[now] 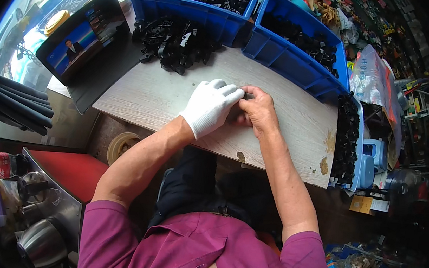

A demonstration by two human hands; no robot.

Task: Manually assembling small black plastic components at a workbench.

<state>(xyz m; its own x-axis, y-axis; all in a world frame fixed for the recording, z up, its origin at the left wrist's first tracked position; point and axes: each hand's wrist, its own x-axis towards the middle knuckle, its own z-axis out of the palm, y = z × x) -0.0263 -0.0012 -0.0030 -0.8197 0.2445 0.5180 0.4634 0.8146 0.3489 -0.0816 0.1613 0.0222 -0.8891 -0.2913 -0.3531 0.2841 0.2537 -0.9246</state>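
Observation:
My left hand (210,105), in a white knit glove, and my bare right hand (260,110) meet over the middle of a pale wood-grain table (286,97). Both have their fingers curled and pressed together at the tips. Whatever they pinch is small and mostly covered by the fingers, so I cannot name it. Beyond my left hand lies a loose pile of black plastic parts (174,45), close to the front of a blue bin (185,13) that holds more such parts.
A second blue bin (295,66) of black parts stands at the back right, and a bin (357,149) of them at the table's right end. A tablet (79,49) leans at the left. Lower left are a red-topped cabinet (67,171) and a steel kettle (42,243).

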